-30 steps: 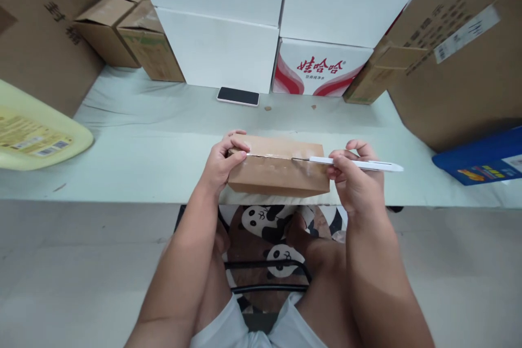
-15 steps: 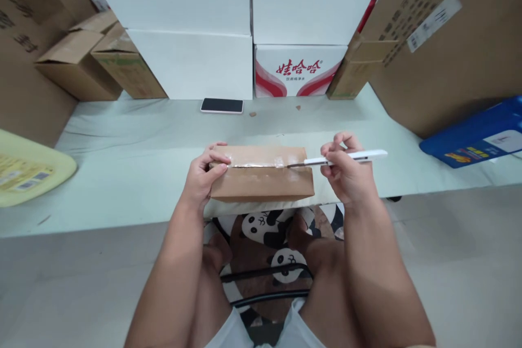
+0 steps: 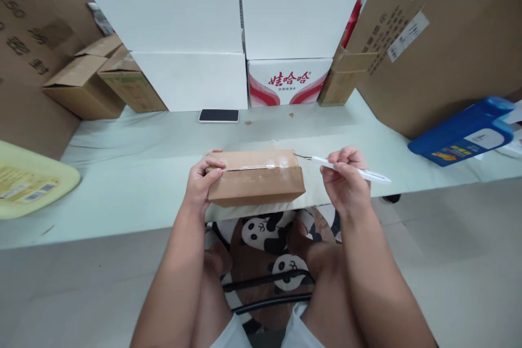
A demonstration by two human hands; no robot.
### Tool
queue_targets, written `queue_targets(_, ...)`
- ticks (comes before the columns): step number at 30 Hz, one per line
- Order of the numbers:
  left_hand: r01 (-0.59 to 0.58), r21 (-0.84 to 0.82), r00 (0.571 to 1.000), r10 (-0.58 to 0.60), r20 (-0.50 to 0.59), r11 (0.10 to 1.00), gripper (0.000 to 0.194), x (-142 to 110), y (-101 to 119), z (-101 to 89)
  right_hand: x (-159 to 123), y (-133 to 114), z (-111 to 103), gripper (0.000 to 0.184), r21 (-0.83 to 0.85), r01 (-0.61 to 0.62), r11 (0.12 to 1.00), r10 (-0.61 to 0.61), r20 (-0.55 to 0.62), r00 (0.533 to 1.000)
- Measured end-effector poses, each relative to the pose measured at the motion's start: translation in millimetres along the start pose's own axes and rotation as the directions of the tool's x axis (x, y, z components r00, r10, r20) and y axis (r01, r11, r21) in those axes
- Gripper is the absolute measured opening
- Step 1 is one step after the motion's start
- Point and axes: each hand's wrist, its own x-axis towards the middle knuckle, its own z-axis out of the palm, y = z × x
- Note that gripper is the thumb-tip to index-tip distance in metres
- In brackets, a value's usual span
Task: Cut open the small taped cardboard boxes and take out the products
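Observation:
A small brown cardboard box [image 3: 256, 182] with a taped top seam lies at the near edge of the pale green table [image 3: 134, 157]. My left hand [image 3: 202, 180] grips the box's left end, thumb on top. My right hand [image 3: 345, 182] is closed round a white utility knife [image 3: 350, 169]. The knife's thin blade points left, and its tip is just past the right end of the box's seam, clear of the tape.
A black phone [image 3: 219, 115] lies at the back of the table. White cartons [image 3: 191, 32], a red-and-white carton [image 3: 287, 81] and brown cartons [image 3: 440, 38] wall in the back and sides. A yellow container [image 3: 28, 182] lies left, a blue one [image 3: 460, 133] right.
The knife blade has slid right along the taped seam and come out past the box's right end. My left hand has kept hold of the box. My head has tilted, shifting the view.

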Motion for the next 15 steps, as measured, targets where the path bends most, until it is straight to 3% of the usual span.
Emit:
queue_targets(5,-0.013,0.022,1.0,0.012,0.011,1.0,0.026,-2,0,-0.7,-6,6,19,0.021,-0.159,-0.066,0.985,0.079,0.078,0.994)
queue_targets(8,-0.035,0.041,0.999,0.034,0.028,0.999,0.027,-1,-1,-0.6,-6,8,14,0.019,-0.228,-0.064,0.972,0.081,0.066,0.994)
queue_targets(15,-0.053,0.064,0.997,0.049,0.052,0.997,0.028,0,-4,0.4,5,-9,5,0.016,-0.401,-0.051,0.915,0.136,0.188,0.973)
